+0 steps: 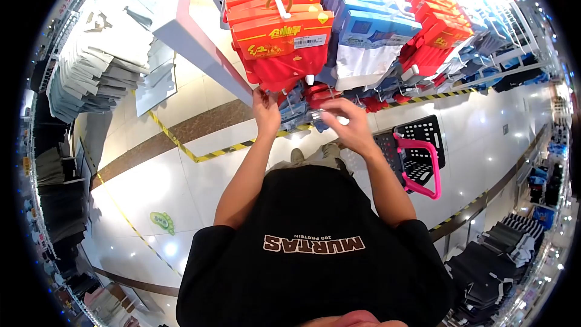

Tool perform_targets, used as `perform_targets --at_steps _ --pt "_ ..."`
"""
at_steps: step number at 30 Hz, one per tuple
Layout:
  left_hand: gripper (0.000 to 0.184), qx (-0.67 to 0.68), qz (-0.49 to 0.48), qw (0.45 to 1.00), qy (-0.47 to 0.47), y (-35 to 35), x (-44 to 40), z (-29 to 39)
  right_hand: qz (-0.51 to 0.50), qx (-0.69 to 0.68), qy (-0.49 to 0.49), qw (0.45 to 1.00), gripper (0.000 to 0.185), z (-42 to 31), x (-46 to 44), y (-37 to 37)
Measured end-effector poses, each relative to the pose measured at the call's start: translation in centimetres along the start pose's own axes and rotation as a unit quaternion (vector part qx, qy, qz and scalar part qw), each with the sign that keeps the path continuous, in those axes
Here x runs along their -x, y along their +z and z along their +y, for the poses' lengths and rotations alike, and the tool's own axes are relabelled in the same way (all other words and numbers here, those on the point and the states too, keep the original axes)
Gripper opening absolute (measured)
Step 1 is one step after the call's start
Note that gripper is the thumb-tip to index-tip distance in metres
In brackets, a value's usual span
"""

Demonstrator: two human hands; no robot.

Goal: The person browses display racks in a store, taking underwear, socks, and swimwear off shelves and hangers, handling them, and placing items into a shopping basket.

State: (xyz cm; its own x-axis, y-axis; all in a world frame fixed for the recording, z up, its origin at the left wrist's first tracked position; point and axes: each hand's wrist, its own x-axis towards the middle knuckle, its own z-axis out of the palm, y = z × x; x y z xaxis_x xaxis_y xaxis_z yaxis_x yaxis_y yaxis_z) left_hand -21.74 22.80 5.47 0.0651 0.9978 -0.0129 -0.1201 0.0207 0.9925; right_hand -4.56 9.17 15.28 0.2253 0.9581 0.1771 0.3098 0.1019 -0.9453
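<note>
We have both hands below the hanging red garments (281, 71).
Their lower edge meets our left hand (266, 112) at the fingers, though we cannot tell whether these grip it. The fingers of our right hand (351, 124) curl beside a small silvery item (317, 115), their hold unclear; a pink-handled basket (436, 169) sits to their right.

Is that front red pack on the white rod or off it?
On: the front red pack hangs from the white rod by a brown ring at its top edge.
</note>
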Motion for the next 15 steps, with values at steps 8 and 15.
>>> perform_targets --at_steps 8,15 --pt "0.053 -0.172 0.002 0.985 -0.019 -0.2 0.3 0.2 0.299 -0.005 -0.146 0.943 0.059 -7.8 -4.0 -7.7" --pt "0.075 -0.162 -0.021 0.986 0.032 -1.7 5.2 -1.6 0.302 -0.016 -0.140 0.943 0.075 -7.7 -6.6 -7.3"
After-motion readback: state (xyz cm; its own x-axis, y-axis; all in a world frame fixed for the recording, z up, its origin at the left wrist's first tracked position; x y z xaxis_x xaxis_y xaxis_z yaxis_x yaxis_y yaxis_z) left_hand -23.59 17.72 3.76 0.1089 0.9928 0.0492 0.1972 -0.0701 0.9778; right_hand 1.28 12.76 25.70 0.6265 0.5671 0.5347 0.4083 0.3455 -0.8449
